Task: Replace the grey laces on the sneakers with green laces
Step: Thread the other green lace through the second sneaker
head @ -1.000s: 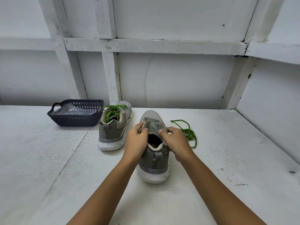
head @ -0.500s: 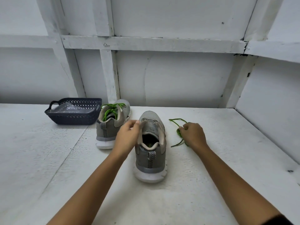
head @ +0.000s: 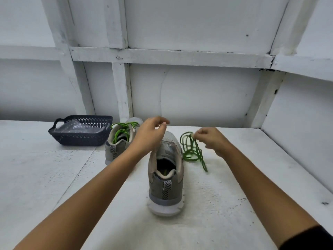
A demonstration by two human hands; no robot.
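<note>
Two grey sneakers stand on the white table, heels toward me. The near sneaker at centre has no lace in its eyelets. The far sneaker to its left carries a green lace. A loose green lace lies bunched to the right of the near sneaker. My right hand pinches the top of this lace and lifts it off the table. My left hand hovers above the near sneaker's toe with loosely curled fingers and holds nothing.
A dark perforated plastic basket with a clear plastic sheet inside stands at the back left. White panelled walls close the table behind and on the right.
My right hand moved from the near sneaker to the loose green lace and lifted part of it. My left hand let go of the sneaker's collar and rose above the toe.
</note>
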